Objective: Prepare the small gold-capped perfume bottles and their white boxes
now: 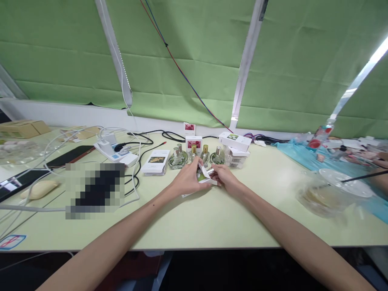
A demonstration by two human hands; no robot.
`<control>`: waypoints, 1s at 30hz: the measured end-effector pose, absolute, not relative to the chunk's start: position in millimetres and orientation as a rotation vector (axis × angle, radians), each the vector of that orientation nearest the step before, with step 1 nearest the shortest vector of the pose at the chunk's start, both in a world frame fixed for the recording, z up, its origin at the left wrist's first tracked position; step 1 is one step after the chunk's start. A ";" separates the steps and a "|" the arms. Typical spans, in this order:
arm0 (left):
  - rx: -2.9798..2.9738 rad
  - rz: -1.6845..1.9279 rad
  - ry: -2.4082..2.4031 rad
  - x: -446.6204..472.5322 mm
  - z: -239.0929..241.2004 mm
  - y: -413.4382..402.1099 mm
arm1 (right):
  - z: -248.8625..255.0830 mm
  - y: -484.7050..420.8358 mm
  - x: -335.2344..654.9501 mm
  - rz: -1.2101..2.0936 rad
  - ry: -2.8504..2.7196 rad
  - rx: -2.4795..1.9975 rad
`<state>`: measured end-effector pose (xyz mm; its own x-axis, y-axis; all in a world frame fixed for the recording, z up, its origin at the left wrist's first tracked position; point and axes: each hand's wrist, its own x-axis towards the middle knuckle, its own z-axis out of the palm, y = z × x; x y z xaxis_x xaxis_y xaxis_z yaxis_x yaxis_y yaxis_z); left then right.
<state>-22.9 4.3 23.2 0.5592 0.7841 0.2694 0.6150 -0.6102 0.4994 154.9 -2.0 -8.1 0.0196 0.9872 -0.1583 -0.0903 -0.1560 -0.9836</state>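
My left hand (186, 178) is closed around a small white box (206, 181) with a green picture, its end flap raised. My right hand (227, 180) grips a silver-capped perfume bottle (210, 171) at the box's open end. Fingers and cardboard hide most of the bottle, so I cannot tell how far inside it is. Just beyond my hands stand several glass perfume bottles (178, 161) with silver or gold caps. A white box with a yellow flower picture (155, 162) lies to their left. Behind them stands a white box with a pink picture (194, 144).
More white boxes (235, 140) are stacked at the right. Cables and a white power strip (117, 153) spread across the left side, near a phone (71, 156) and a beige computer mouse (40, 190). A blurred clear plastic tub (318, 198) and blue sheet (300, 155) are at the right.
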 end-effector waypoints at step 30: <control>2.441 0.685 1.126 -23.2 22.1 4.2 | -8.8 -5.2 154.1 1.281 -1.247 -1.327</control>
<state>-23.2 4.2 22.1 0.5637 0.7792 0.2740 0.6016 -0.6146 0.5103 154.1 -5.2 -8.8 -0.0380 0.9934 -0.1081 0.0811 -0.1047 -0.9912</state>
